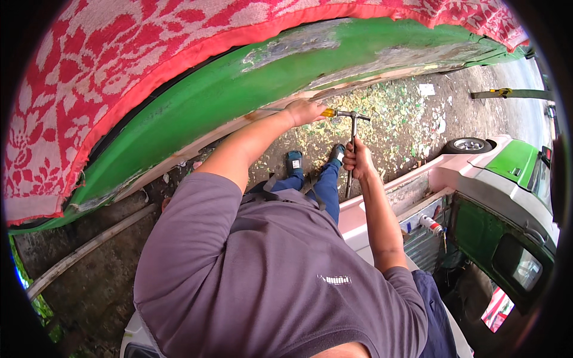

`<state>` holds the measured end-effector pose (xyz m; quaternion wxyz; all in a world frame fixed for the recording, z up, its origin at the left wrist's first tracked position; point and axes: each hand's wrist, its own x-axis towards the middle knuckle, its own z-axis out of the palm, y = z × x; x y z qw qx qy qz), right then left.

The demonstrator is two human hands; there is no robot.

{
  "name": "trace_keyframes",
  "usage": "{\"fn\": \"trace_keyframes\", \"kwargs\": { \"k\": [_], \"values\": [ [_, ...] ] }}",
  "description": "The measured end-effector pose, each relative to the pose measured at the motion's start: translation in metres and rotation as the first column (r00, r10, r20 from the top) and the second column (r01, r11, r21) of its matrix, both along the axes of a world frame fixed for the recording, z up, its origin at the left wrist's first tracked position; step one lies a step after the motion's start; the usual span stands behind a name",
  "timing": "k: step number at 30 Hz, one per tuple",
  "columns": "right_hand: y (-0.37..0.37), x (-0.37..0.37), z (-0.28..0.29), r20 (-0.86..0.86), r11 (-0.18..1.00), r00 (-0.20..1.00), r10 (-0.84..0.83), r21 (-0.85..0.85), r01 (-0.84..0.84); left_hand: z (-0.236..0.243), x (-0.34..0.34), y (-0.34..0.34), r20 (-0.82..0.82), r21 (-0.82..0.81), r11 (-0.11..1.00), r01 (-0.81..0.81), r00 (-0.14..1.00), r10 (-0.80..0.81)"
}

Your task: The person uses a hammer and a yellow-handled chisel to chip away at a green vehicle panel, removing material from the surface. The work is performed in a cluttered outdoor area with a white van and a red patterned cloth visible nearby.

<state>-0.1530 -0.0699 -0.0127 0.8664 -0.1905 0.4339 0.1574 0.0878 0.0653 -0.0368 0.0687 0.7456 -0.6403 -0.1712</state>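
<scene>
My left hand (303,112) is closed around a screwdriver with a yellow handle (328,112). Its thin metal shaft points left, toward the lower edge of a green car body panel (197,89); exactly where the tip rests I cannot make out. In my right hand (358,159) is a hammer (354,126), gripped around its metal handle. The hammer's head is at the butt of the screwdriver, touching or very close to it. Paint on the green panel is worn to bare grey and tan patches.
A red and white patterned cloth (119,59) drapes over the panel. Yellow and green paint flakes (388,119) litter the ground around my shoes. A pink and green vehicle (477,164) stands at right, with a spray can (431,224) in it. A wooden pole (89,247) lies at left.
</scene>
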Motion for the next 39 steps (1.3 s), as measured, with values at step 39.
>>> {"fn": "trace_keyframes", "kwargs": {
  "k": [39],
  "values": [
    [-0.019, 0.009, 0.001, 0.006, 0.959, 0.966, -0.260, -0.112, 0.259, -0.001, 0.009, 0.030, -0.016, -0.082, 0.997, 0.010, 1.000, -0.011]
  ]
}}
